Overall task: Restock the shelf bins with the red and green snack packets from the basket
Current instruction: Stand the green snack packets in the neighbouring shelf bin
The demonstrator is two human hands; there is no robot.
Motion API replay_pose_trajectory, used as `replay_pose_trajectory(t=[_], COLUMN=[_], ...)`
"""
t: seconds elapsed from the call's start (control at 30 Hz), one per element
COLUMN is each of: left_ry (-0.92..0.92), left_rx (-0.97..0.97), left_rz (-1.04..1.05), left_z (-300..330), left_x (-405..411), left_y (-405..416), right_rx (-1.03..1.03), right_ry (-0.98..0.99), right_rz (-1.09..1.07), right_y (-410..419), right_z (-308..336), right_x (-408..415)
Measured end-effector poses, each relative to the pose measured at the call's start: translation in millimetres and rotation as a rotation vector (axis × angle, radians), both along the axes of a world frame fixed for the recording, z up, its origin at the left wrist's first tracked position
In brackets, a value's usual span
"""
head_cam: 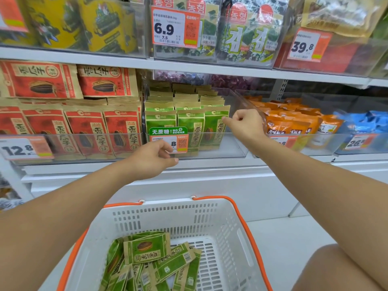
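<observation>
Left hand point(152, 158) grip curled at clear bin's point(210, 143) front edge, right hand point(244, 124) grip fisted beside shelved green packets point(189, 127), holding nothing visible, more green packets in basket point(226, 223) below, red packets point(88, 131) in left bin

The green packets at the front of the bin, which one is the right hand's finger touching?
The rightmost front green packet, next to the empty part of the clear bin. The right hand touches its right edge; the other two front packets sit further left.
</observation>
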State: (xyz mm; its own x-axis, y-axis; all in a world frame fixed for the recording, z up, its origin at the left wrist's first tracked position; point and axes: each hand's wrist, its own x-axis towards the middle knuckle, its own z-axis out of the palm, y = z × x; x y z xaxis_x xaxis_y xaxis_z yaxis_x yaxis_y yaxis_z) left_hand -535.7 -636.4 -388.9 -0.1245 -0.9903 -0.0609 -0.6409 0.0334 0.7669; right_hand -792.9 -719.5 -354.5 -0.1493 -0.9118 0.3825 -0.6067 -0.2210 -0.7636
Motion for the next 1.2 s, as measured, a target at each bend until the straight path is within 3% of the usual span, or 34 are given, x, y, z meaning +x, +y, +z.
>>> replay_pose_trajectory(t=[0.07, 0.17, 0.27, 0.4, 0.53, 0.67, 0.8, 0.87, 0.97, 1.07, 1.2], left_ry=[-0.233, -0.589, -0.744, -0.808, -0.744, -0.699, -0.686, -0.699, -0.712, -0.672, -0.547], left_rx=[0.081, 0.382, 0.708, 0.747, 0.666, 0.656, 0.670, 0.668, 0.662, 0.648, 0.609], left_rz=[-0.139, -0.365, -0.472, -0.485, -0.411, -0.349, -0.315, -0.317, -0.338, -0.332, -0.287], left_z=[-1, -17, -43, -65, -61, -52, -48, -48, -48, -45, -37], left_x=[7, 18, 34, 57, 79, 101, 115, 113, 103, 95, 80], left_y=[6, 22, 37, 46, 45, 47, 47, 45, 41, 37, 29], right_rx=[0.048, 0.399, 0.764, 0.812, 0.739, 0.938, 1.046, 1.059, 1.065, 0.932, 0.707], right_ry=[0.112, 0.461, 0.740, 1.028, 0.872, 0.307, -0.276, -0.401, -0.329, -0.083, 0.277], right_rz=[0.238, 0.627, 0.899, 0.975, 0.656, 0.184, 0.038, 0.089, 0.251, 0.411, 0.731], right_y=[17, 54, 93, 123, 114, 106, 107, 107, 104, 94, 65], right_z=[-1, -34, -101, -202, -284, -327, -344, -341, -323, -280, -169], right_x=[19, 59, 93, 129, 152, 156, 151, 147, 145, 146, 126])
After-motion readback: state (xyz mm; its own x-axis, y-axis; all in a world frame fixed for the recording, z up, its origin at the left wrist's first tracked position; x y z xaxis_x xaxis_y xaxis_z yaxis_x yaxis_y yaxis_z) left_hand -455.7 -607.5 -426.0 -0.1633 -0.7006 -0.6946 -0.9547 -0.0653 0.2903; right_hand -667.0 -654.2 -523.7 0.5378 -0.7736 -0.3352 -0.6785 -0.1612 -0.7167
